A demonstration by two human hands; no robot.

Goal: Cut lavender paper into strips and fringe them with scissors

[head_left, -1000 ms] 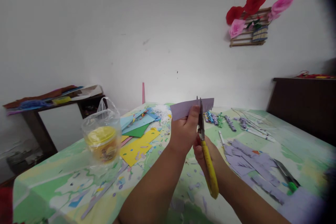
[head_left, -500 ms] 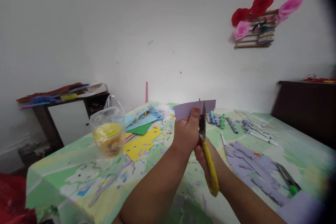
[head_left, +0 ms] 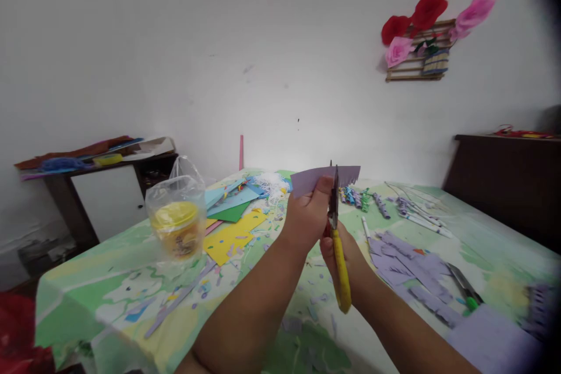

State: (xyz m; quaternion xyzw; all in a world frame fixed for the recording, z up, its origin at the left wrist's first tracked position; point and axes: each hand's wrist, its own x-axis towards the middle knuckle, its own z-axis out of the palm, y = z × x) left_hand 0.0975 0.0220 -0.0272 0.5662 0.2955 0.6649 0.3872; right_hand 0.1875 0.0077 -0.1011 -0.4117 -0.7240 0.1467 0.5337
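I note left hand [head_left: 307,217] pinching purple paper strip [head_left: 313,179], right hand [head_left: 357,272] closed round yellow scissors [head_left: 340,273], blades on the strip, clear bag [head_left: 183,186] on surface [head_left: 482,236] enclosing yellow-lidded tub [head_left: 175,229].

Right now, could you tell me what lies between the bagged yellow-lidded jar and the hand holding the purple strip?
In the head view, a yellow paper sheet lies flat on the table between the jar and the left hand.

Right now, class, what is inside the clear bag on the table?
A tub with a yellow lid sits inside the bag, its label showing dimly through the plastic. The lid covers whatever the tub holds.
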